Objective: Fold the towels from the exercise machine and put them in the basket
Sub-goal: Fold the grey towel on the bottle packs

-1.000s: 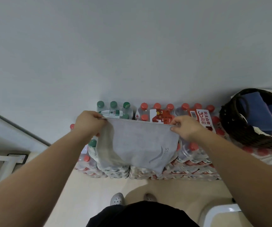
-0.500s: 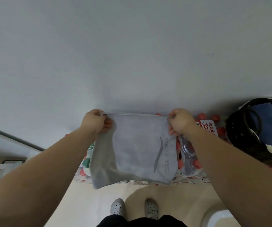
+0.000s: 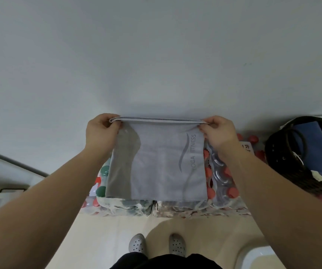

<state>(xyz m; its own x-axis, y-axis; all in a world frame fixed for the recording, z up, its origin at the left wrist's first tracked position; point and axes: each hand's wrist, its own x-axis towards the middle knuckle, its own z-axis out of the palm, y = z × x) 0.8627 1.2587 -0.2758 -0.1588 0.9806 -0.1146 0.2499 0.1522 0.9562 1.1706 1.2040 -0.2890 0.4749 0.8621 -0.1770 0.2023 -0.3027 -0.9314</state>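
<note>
Left hand (image 3: 102, 133), centre-left of the frame: fingers and thumb curled, pinching the upper left corner of the towel (image 3: 162, 164).

Towel, centre of the frame: grey, hanging in the air in front of the wall and above the bottle packs (image 3: 222, 177), touching no surface. The top edge shows doubled layers, so it is judged part-folded. The pinch at both corners keeps that edge taut and the layers aligned, letting the weight pull the cloth flat. The held edge runs left to right and the body hangs straight down. The panel is slightly wider than tall (the printed lettering runs up the right side).

Right hand (image 3: 217, 133), centre-right: the same pinch on the upper right corner.

Basket (image 3: 284, 158), right edge of the frame: dark wicker, holding blue cloth (image 3: 311, 144), well apart from the towel.
</note>
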